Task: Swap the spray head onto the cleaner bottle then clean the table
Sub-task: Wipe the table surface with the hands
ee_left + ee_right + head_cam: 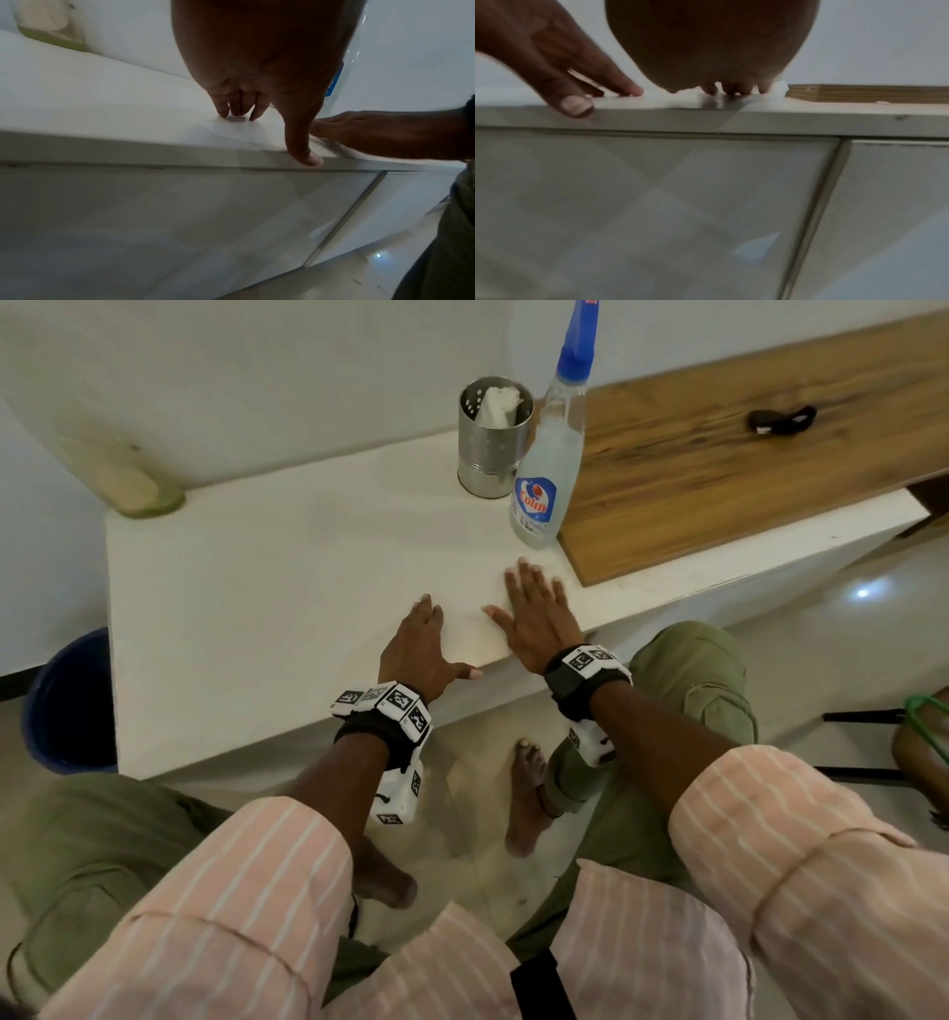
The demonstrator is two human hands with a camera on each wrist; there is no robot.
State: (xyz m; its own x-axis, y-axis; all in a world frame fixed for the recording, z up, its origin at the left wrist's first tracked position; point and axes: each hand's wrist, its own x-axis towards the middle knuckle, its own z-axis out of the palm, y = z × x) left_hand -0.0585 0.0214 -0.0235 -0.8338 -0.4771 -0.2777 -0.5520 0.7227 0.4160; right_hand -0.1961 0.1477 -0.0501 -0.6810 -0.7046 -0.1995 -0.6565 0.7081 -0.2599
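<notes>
Two flat hands [482, 629] on smooth white tabletop [267, 588]

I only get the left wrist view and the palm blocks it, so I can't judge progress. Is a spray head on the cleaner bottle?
Observer: Yes; the cleaner bottle stands upright with a blue spray head on it.
Operator: What's beside it?
Observer: A steel holder with white paper inside, close beside it.
Operator: Right hand busy?
Observer: The right hand lies flat on the white table; the right wrist view shows something white, maybe tissue, at its fingertips.
</notes>
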